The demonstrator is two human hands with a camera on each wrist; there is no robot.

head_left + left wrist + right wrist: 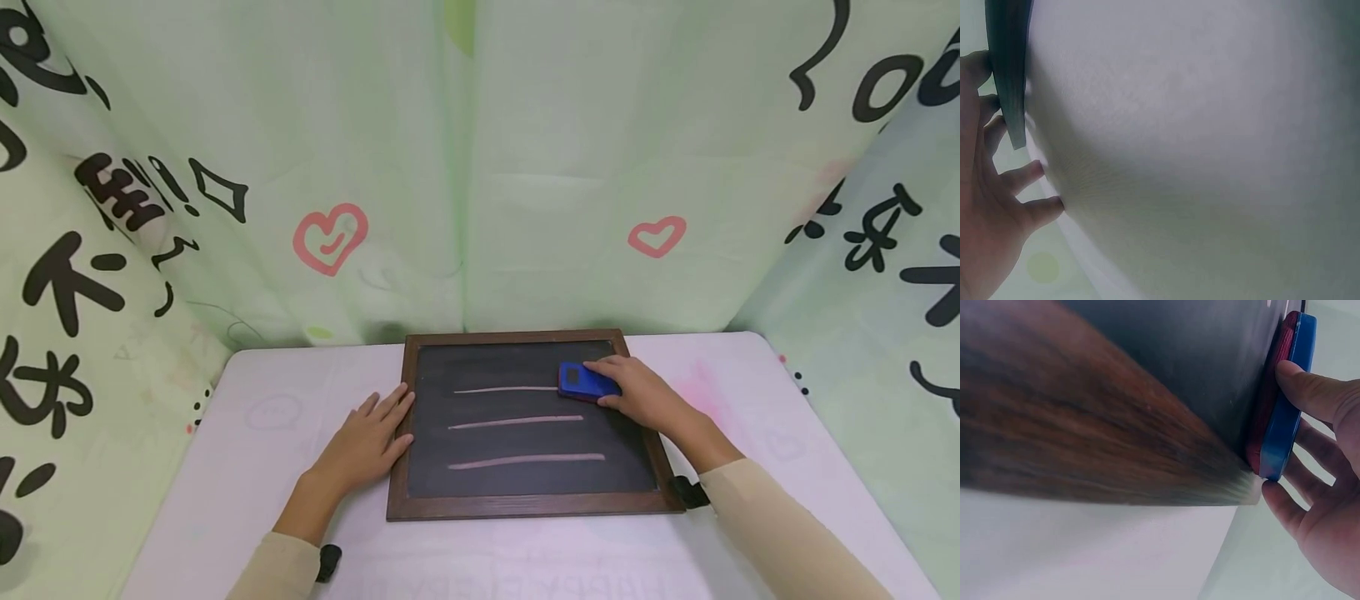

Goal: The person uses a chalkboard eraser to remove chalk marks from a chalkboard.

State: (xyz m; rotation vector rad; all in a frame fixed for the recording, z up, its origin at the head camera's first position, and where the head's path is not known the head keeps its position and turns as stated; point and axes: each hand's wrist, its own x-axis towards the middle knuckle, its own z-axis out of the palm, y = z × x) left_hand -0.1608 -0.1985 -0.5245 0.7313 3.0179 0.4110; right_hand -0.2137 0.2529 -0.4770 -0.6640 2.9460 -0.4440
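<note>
A chalkboard in a brown wooden frame lies on the table, with three pale pink chalk lines across it. My right hand grips a blue board eraser at the right end of the top line. In the right wrist view, thumb and fingers hold the eraser by its sides, its red felt face toward the black surface. My left hand rests at the board's left edge, fingers spread, with the fingertips on the wooden frame. The left wrist view has those fingers along the frame's dark edge.
The table has a white cover that shows on both sides of the board and in front of it. Pale green curtains with black characters and pink hearts hang close behind and at both sides.
</note>
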